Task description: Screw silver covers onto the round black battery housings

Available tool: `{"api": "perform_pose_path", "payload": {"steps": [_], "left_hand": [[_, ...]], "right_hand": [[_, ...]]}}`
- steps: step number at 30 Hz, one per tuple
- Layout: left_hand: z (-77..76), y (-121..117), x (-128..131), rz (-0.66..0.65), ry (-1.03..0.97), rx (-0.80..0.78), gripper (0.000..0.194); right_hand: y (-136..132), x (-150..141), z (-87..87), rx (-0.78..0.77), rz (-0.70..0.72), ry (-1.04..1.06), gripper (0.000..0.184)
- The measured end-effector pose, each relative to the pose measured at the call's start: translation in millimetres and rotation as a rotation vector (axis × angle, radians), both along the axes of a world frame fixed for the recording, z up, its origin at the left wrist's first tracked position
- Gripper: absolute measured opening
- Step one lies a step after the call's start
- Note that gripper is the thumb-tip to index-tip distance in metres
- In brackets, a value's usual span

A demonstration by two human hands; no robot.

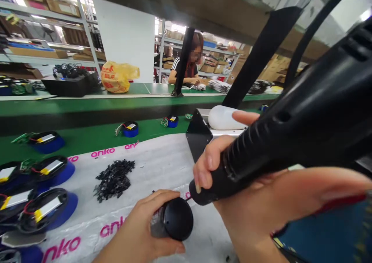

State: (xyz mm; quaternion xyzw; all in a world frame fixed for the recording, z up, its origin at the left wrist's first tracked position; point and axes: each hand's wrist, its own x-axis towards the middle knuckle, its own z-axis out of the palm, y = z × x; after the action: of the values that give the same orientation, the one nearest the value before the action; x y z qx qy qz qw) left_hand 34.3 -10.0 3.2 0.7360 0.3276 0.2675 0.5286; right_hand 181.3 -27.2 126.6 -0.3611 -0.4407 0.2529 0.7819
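My left hand [139, 226] is closed around a small black cylinder [178, 219], its flat round end turned toward the right. A black electric screwdriver [270, 127] slants down from the upper right, wrapped by the fingers of my right hand [247, 212]. Its thin bit meets or nearly meets the upper right edge of the cylinder; whether a screw is there cannot be made out. Left of my hands, a pile of small black pieces [114, 179] lies on white plastic sheeting [157, 158] with pink "anko" lettering.
Several blue round housings [62, 212] with batteries and wires crowd the left side; others sit on the green belt [95, 133]. A white rounded object [222, 117] lies beside a black bracket [199, 133]. Behind are a yellow bag [116, 77] and a seated person [188, 67].
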Motion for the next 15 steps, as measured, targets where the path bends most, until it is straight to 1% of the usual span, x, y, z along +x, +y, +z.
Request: {"api": "perform_pose_path", "payload": {"steps": [3, 5, 7, 10, 12, 13, 15], "left_hand": [[1.6, 0, 1, -0.004, -0.019, 0.009, 0.071], [1.5, 0, 0, -0.005, -0.021, 0.011, 0.069], [0.7, 0, 0, 0.014, 0.006, 0.004, 0.068], [-2.3, -1, 0, 0.05, 0.029, -0.004, 0.073], [-5.6, -2, 0, 0.089, 0.008, 0.009, 0.07], [-7.4, -2, 0, 0.114, -0.002, 0.015, 0.067], [-11.1, -3, -1, 0.165, 0.0, 0.019, 0.063]], "right_hand": [[3, -7, -10.9, 0.002, 0.035, -0.001, 0.062], [5, 2, -15.2, 0.007, -0.004, -0.019, 0.056], [6, 23, -14.2, 0.039, -0.087, -0.069, 0.052], [11, 67, -6.9, 0.12, -0.216, -0.173, 0.045], [16, 96, -3.7, 0.146, -0.264, -0.215, 0.04], [19, 108, -4.2, 0.149, -0.293, -0.216, 0.039], [27, 125, -9.9, 0.138, -0.332, -0.204, 0.046]]}}
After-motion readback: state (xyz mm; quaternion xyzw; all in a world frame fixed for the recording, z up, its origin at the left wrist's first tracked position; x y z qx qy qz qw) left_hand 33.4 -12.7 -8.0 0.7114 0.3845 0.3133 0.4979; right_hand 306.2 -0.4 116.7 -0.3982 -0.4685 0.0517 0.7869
